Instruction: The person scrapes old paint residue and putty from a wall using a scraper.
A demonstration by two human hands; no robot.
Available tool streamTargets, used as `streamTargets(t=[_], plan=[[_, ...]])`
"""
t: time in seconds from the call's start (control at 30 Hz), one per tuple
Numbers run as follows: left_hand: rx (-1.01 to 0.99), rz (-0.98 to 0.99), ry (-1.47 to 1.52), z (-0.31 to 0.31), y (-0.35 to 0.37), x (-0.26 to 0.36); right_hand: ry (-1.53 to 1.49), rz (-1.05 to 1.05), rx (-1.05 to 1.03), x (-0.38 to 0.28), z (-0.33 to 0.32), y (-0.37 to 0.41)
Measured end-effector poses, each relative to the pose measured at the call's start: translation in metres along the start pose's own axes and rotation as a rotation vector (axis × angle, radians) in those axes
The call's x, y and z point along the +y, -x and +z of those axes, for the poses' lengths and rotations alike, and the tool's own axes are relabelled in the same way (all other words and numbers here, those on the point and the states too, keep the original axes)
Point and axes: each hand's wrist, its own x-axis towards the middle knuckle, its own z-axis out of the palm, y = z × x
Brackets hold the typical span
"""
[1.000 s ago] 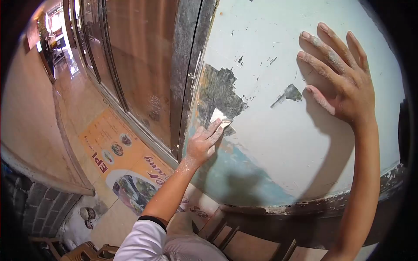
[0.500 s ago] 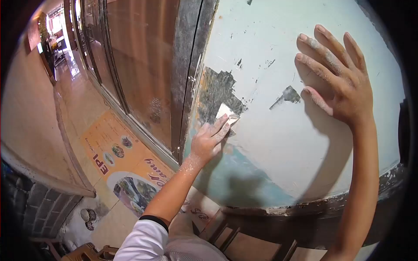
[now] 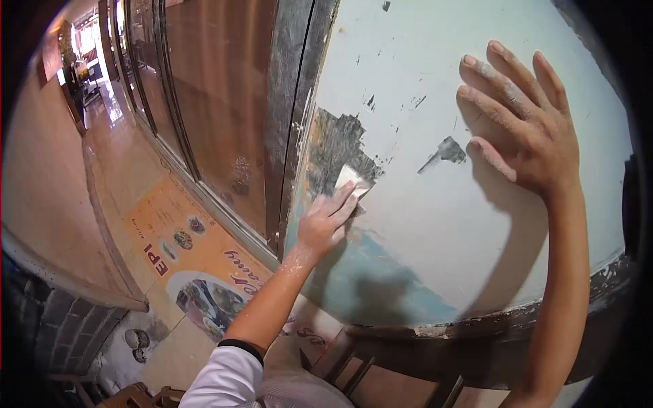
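My left hand is closed around a putty knife, its pale, whitish blade pressed to the painted panel and its handle hidden in the palm. Two fingers stretch along the blade. Under and above it is a dark bare patch with ragged paint edges. My right hand lies spread against the panel at the upper right, dusty and holding nothing. Between the hands a smaller dark chipped spot shows. Pale dust coats both hands and the left wrist.
A dark door frame and glass sliding panels stand left of the panel. An orange printed banner lies on the tiled floor below. Grey blocks form a low wall at lower left, with brown wooden furniture at the bottom.
The putty knife has shifted very slightly on the dark patch, its blade turned a little. My right hand stays spread on the panel; the view has moved slightly.
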Motion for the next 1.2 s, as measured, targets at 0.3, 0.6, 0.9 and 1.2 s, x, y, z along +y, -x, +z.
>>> streamTargets(t=[0.3,0.6,0.9,1.2], plan=[[-0.027,-0.022,-0.024,0.005,0.039,-0.023,0.035,0.028,-0.019,-0.002,0.000,0.000],[-0.066,-0.070,-0.054,0.007,0.045,-0.015,0.023,-0.022,-0.014,-0.002,-0.007,-0.006],[-0.015,-0.027,-0.023,0.007,0.041,-0.016,0.032,-0.006,-0.018,-0.003,-0.005,-0.004],[0.025,-0.002,-0.021,0.010,0.037,-0.017,0.035,0.003,-0.025,-0.003,-0.005,-0.003]])
